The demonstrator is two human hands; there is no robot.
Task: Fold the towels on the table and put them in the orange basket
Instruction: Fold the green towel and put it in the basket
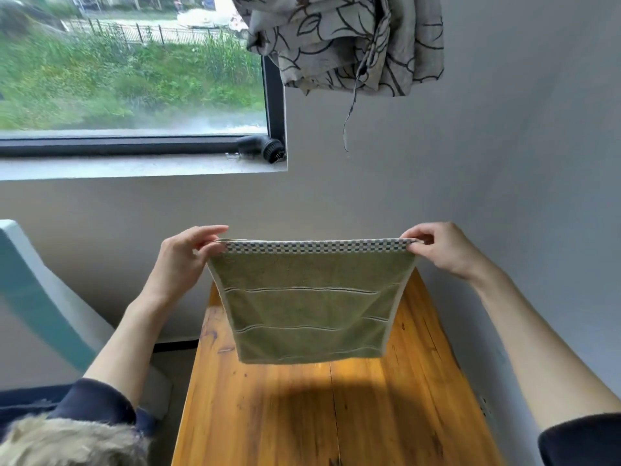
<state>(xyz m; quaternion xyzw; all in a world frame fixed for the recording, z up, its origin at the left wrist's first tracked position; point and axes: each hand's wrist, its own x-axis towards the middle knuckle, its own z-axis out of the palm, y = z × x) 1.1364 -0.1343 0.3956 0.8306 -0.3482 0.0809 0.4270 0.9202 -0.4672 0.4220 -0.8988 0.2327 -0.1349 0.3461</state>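
Green towel held up above wooden bench, hanging clear, doubled over. Left hand pinching top-left corner, right hand pinching top-right. Checkered hem taut between.

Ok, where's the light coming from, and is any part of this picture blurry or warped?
Head view: daylight from the window; the towel casts a soft shadow on the wooden table. Greenery outside is smeared, the furry patch at bottom left is blurred, and the wide lens bows the edges.
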